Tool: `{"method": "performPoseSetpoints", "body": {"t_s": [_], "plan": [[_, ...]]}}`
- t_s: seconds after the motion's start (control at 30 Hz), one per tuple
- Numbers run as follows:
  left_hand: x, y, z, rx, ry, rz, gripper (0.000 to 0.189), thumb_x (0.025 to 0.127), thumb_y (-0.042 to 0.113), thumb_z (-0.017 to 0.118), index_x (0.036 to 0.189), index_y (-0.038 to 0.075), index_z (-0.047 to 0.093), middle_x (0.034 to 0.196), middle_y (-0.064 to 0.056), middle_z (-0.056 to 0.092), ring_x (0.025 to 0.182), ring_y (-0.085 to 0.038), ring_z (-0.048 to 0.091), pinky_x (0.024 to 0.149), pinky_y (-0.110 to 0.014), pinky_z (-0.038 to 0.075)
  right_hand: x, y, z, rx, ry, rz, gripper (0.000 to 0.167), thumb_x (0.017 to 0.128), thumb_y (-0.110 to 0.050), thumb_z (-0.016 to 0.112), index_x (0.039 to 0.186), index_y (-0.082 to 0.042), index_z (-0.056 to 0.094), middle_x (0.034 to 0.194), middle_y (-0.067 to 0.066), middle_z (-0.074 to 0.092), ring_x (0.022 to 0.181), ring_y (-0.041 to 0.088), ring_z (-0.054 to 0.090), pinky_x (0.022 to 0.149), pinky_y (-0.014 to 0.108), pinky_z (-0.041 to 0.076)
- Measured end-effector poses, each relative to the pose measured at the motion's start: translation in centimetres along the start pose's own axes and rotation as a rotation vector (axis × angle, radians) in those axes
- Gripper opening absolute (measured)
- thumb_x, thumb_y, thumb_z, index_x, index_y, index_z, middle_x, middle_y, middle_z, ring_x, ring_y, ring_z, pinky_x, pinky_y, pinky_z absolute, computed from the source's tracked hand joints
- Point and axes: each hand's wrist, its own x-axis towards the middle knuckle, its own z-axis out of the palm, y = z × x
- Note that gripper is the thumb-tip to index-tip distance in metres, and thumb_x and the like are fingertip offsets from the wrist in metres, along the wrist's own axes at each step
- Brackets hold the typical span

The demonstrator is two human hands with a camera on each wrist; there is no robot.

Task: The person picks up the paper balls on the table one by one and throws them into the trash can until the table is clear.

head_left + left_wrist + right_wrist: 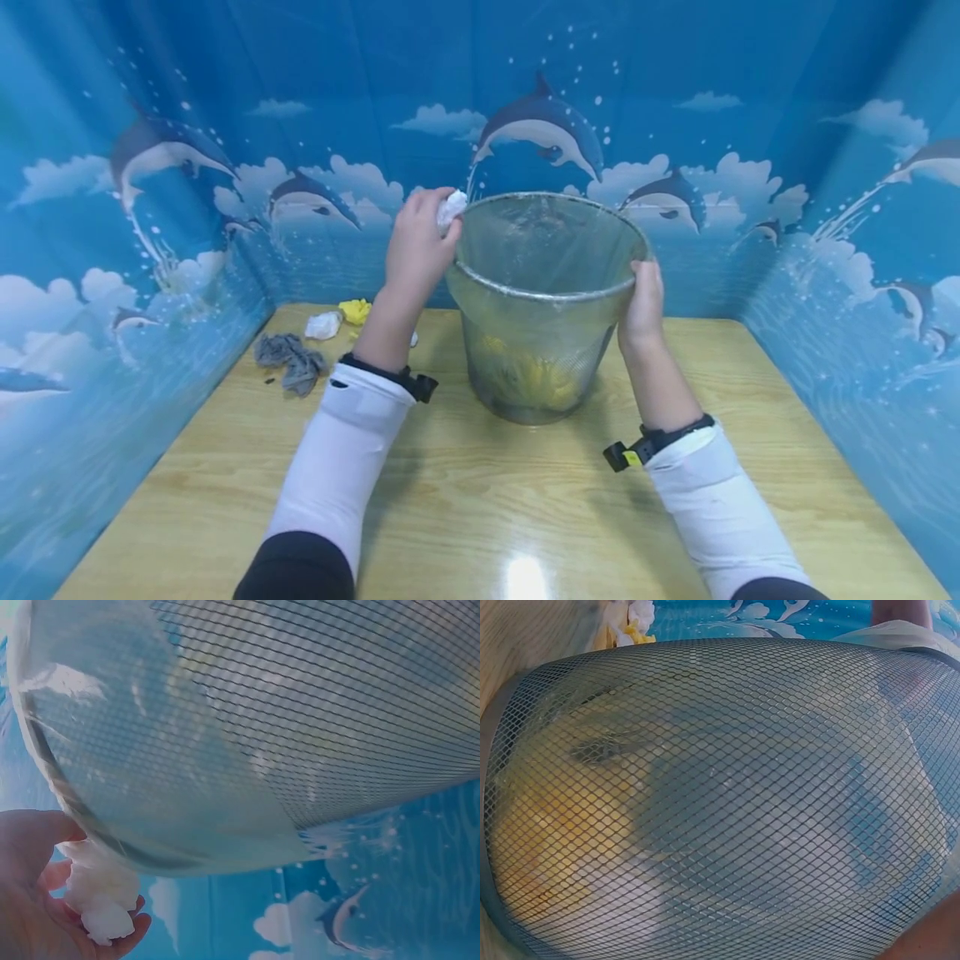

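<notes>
A mesh wastebasket (536, 350) stands on the table, lined with a clear plastic bag (172, 840) folded over its rim. Yellow crumpled pieces (551, 832) show through the mesh near the bottom. At the rim's left side, my left hand (420, 237) holds a crumpled white paper (103, 889), its thumb against the bag-covered edge. On the opposite side my right hand (642, 304) grips the basket just under the rim, thumb near the top edge; most of its fingers are hidden behind the basket. Only a sliver of that hand appears in the right wrist view.
Left of the basket lie a white crumpled paper (323, 325), a yellow crumpled piece (355, 312) and a grey crumpled cloth (292, 360). A dolphin-print curtain (337, 100) encloses the wooden table (480, 508) at the back and both sides.
</notes>
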Motion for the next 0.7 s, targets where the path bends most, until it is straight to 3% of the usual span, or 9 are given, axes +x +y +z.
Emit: {"method": "performPoseSetpoints", "body": {"t_s": [0.33,0.57,0.7], "plan": [[0.1,3.7,0.9,0.065,-0.058,0.135,0.048,0.099,0.027,0.054,0.145,0.019,0.044,0.146,-0.01,0.043,0.129,-0.028,0.045,0.101,-0.042,0.045,0.0,0.0,-0.1,0.002,-0.006,0.006,0.057,0.095,-0.021,0.028,0.149,-0.006,0.027,0.148,0.013,0.032,0.13,0.023,0.035,0.113,0.035,0.028],[-0.2,5.5,1.6,0.088,-0.124,0.136,0.05,0.098,0.032,0.055,0.146,0.025,0.042,0.147,-0.005,0.043,0.131,-0.025,0.044,0.097,-0.04,0.048,0.1,0.0,-0.2,0.006,-0.016,0.003,0.059,0.095,-0.022,0.029,0.151,-0.007,0.025,0.151,0.012,0.03,0.134,0.025,0.032,0.115,0.034,0.026],[-0.4,6.2,2.0,0.101,-0.164,0.174,0.051,0.098,0.032,0.055,0.146,0.025,0.042,0.147,-0.004,0.043,0.13,-0.023,0.044,0.096,-0.038,0.048,0.0,0.0,-0.2,0.001,-0.024,0.005,0.06,0.095,-0.022,0.029,0.152,-0.007,0.023,0.153,0.012,0.028,0.137,0.026,0.03,0.116,0.035,0.025]]}}
